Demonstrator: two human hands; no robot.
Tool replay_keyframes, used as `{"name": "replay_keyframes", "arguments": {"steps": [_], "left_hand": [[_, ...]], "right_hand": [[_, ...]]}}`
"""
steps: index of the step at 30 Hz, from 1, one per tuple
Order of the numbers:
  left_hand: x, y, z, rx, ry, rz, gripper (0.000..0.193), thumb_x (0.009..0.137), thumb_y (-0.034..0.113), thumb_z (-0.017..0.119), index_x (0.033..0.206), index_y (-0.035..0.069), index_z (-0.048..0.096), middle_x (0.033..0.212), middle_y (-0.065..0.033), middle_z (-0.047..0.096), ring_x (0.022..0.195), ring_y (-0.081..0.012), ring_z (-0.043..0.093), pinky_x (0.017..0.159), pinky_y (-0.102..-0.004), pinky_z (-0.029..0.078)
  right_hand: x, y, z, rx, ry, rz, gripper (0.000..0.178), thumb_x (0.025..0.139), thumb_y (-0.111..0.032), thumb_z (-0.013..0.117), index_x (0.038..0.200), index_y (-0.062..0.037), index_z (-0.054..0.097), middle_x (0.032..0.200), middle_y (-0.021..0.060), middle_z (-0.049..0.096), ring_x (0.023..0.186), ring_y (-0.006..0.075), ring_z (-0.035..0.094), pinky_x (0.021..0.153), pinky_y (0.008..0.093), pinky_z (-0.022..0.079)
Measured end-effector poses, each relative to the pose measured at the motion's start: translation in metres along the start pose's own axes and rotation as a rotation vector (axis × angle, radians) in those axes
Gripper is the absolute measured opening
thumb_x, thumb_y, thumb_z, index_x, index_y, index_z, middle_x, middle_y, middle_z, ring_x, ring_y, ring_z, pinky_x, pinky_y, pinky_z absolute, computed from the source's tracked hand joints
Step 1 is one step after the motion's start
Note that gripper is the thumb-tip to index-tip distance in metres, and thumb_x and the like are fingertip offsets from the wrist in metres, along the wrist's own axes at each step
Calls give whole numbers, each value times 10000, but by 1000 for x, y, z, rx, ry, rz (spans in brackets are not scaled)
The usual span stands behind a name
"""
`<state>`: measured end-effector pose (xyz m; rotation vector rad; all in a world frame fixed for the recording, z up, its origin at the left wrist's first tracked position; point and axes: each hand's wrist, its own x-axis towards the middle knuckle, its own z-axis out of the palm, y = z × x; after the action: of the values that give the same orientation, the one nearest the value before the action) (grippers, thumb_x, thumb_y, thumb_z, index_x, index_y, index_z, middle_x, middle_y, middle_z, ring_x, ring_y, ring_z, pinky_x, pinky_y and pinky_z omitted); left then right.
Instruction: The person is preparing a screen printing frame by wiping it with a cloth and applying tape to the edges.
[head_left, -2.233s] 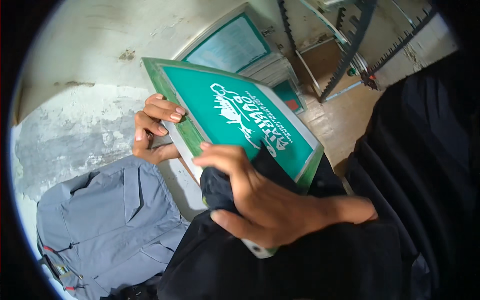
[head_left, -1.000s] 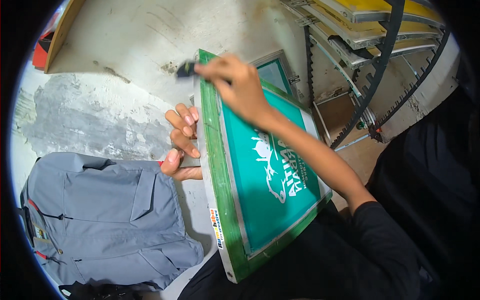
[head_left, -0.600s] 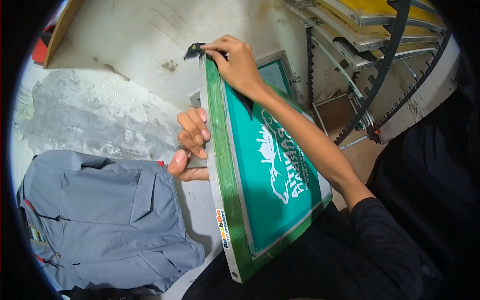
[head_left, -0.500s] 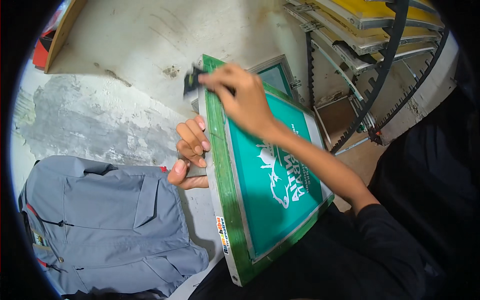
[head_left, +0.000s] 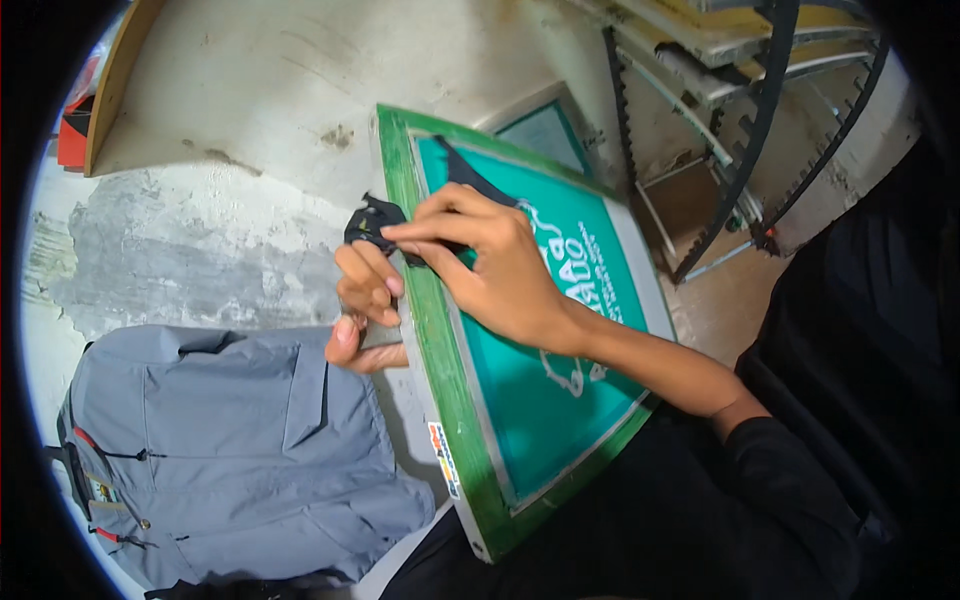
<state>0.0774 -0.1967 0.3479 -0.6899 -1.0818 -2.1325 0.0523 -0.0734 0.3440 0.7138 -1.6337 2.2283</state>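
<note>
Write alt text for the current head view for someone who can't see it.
A person's right hand pinches a black cloth at the edge of a green-framed teal screen, with the left hand against the same edge. A grey jacket is at lower left, a rack at upper right.

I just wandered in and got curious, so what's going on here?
A person's left hand is at the side edge of a green-bordered frame, seemingly steadying it in a tilted position. The right hand reaches across the frame and pinches a black cloth at that same edge, just above the left hand. A grey jacket is off to the left.
</note>
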Motion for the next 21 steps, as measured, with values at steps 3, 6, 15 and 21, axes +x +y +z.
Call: {"name": "replay_keyframes", "arguments": {"steps": [3, 6, 15, 21], "left_hand": [[-13, 9, -4, 9, 0, -57, 362, 791, 400, 504, 557, 131, 439, 789, -58, 469, 771, -165, 470, 800, -313, 405], [-12, -7, 21, -14, 70, 31, 368, 787, 437, 525, 558, 170, 418, 766, -22, 440, 771, -151, 427, 790, -332, 381], [-9, -11, 38, 16, -16, -11, 339, 719, 429, 501, 531, 166, 401, 732, -31, 424, 753, -167, 399, 878, -351, 355], [-16, -14, 28, 77, -29, -7, 368, 780, 414, 528, 556, 148, 408, 759, -15, 439, 748, -159, 404, 786, -340, 353]], "right_hand": [[-35, -25, -10, 10, -32, 23, 274, 867, 69, 745, 1113, -39, 799, 932, 91, 699, 822, 201, 692, 706, 304, 542], [-51, -41, -24, 18, -39, 61, 264, 852, 67, 762, 1086, -46, 807, 923, 94, 705, 822, 201, 697, 707, 302, 548], [28, 22, -39, -77, -5, -31, 150, 946, -101, 698, 1015, -11, 796, 896, 142, 740, 830, 253, 728, 772, 344, 555], [-22, -3, -47, -49, -34, -35, 142, 939, -24, 699, 1052, -10, 784, 901, 126, 710, 848, 254, 719, 764, 354, 557]]}}
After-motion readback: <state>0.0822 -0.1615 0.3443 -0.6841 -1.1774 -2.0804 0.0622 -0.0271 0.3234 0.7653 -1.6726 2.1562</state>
